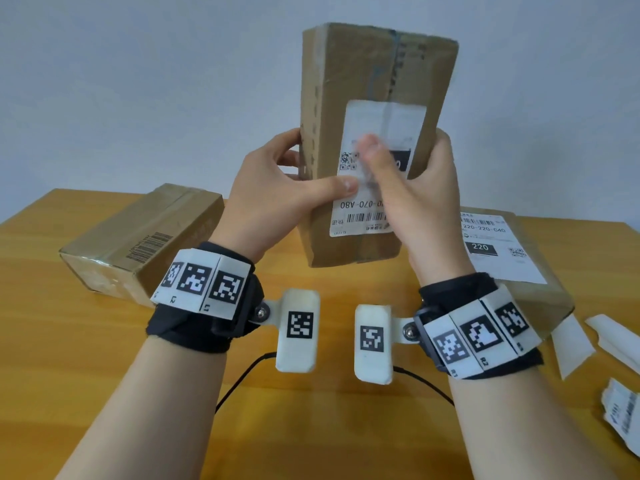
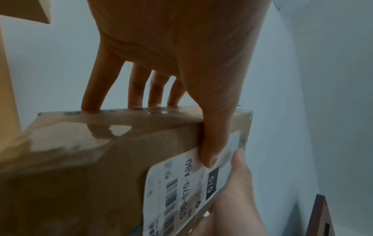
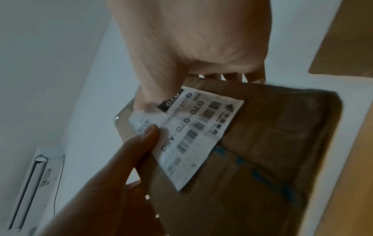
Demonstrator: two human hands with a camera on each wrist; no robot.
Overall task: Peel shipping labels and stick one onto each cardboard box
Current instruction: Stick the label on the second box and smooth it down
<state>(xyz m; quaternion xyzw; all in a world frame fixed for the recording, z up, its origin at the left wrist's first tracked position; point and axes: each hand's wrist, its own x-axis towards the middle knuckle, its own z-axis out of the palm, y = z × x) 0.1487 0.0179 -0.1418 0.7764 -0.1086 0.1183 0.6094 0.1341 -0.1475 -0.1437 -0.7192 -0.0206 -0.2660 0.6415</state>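
I hold a taped cardboard box (image 1: 360, 81) upright above the wooden table (image 1: 311, 427). A white shipping label (image 1: 381, 123) marked 070 lies on the face turned toward me. My left hand (image 1: 298, 181) grips the box's left side, fingers behind it (image 2: 113, 89), thumb (image 2: 212, 143) lying on the label (image 2: 181, 191). My right hand (image 1: 415, 195) grips the right side. Its thumb (image 3: 153, 95), blurred, presses on the label (image 3: 197, 127), while its fingers stay behind the box (image 3: 272, 143).
A second box (image 1: 138, 244) without a shipping label lies at the table's left. At the right rests a third box (image 1: 540, 299) bearing a label (image 1: 495, 247) marked 220. Peeled backing strips (image 1: 571, 344) and a stack of labels (image 1: 620, 417) lie at the right edge.
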